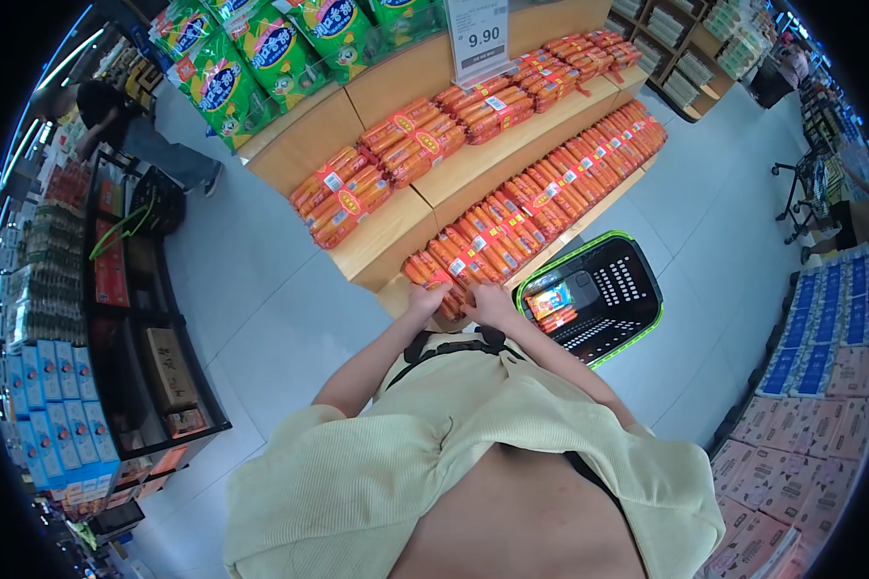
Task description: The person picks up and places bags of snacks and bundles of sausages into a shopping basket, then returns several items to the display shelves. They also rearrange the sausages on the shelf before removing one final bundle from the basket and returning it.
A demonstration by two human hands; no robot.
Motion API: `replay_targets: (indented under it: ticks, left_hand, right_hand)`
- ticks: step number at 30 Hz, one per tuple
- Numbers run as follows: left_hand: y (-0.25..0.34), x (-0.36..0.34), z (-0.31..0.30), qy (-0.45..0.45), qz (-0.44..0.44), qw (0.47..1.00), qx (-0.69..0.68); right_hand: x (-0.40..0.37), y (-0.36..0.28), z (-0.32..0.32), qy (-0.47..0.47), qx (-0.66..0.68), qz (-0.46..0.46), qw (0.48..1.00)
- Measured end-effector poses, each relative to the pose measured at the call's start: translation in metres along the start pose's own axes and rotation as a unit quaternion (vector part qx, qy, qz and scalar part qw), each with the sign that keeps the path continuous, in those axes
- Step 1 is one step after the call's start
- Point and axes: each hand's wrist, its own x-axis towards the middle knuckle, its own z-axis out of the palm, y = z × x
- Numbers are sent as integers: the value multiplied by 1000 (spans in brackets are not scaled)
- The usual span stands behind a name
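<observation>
Both hands rest on the near end of the lowest wooden shelf, among red-orange sausage packs. My left hand closes around one sausage pack at the row's left end. My right hand grips a neighbouring pack right beside it. The two hands almost touch. Fingertips are hidden against the packs.
A black basket with a green rim stands on the floor to my right, holding a few packaged items. Higher shelf tiers carry more sausage packs and green bags, with a 9.90 price sign. Another person bends at a dark rack far left. Blue boxes stack right.
</observation>
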Motion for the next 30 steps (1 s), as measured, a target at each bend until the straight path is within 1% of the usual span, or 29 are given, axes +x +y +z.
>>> replay_targets:
  ticks: [1, 2, 4, 5, 6, 7, 8, 9, 10, 12, 14, 15, 16, 17, 19, 20, 21, 22, 23, 25, 27, 29, 30]
  left_hand:
    - [1, 1, 0, -1, -1, 1000, -1]
    - [1, 2, -1, -12, -2, 1000, 12]
    - [-4, 7, -4, -26, -5, 999, 24]
    - [-14, 16, -6, -44, -2, 999, 30]
    - [-27, 27, -9, -62, 1, 997, 36]
    - [-41, 38, -13, -79, 4, 996, 42]
    - [-51, 46, -16, -95, 7, 994, 47]
    - [-56, 50, -17, -111, 10, 992, 52]
    - [-56, 49, -16, -109, 7, 993, 49]
    - [-47, 38, -11, -92, 23, 994, 63]
    - [-32, 24, -7, -73, 37, 994, 77]
    - [-26, 18, -6, -63, 44, 994, 83]
    - [-21, 14, -5, -53, 51, 993, 89]
    - [-21, 12, -5, -49, 45, 994, 82]
    - [-20, 8, -6, -13, 80, 986, 144]
    - [-17, 4, -5, -3, 84, 984, 154]
    - [-14, 2, -5, 0, 80, 985, 150]
    - [-11, 0, -5, 2, 79, 983, 166]
    - [-8, -3, -5, 3, 79, 980, 183]
    - [-3, -8, -6, -3, 81, 981, 176]
    - [1, -11, -5, -10, 87, 982, 170]
    - [-3, -12, -4, 12, 94, 980, 172]
    - [-7, -12, -5, 10, 92, 981, 173]
  right_hand:
    - [0, 0, -2, -30, 42, -8, 999]
    - [-2, -6, -13, -32, 42, -6, 999]
    - [-8, -22, -39, -82, 96, -57, 990]
    - [-11, -29, -51, -85, 94, -57, 990]
    - [-14, -37, -63, -119, 181, -97, 971]
    - [-19, -47, -78, -153, 266, -137, 942]
    - [-26, -64, -102, -162, 266, -188, 931]
    - [-29, -72, -112, -138, 268, -233, 925]
    - [-33, -79, -121, -116, 268, -277, 915]
    - [-55, -107, -173, -130, 279, -337, 890]
    - [-94, -136, -233, -80, 308, -428, 846]
    - [-111, -141, -254, -77, 313, -504, 801]
    - [-125, -142, -274, -81, 317, -609, 722]
    - [-141, -142, -276, -50, 374, -681, 628]
    - [-164, -153, -304, -173, 392, -793, 434]
    - [-185, -156, -305, -179, 395, -791, 431]
    - [-215, -156, -301, -104, 379, -791, 470]
    - [-227, -163, -302, -28, 358, -784, 506]
    - [-231, -163, -301, -31, 361, -783, 506]
    - [-237, -165, -297, -9, 381, -767, 515]
    - [-241, -167, -290, -7, 376, -767, 519]
    - [-243, -169, -286, -3, 373, -766, 523]
    - [-241, -169, -287, 0, 354, -780, 516]
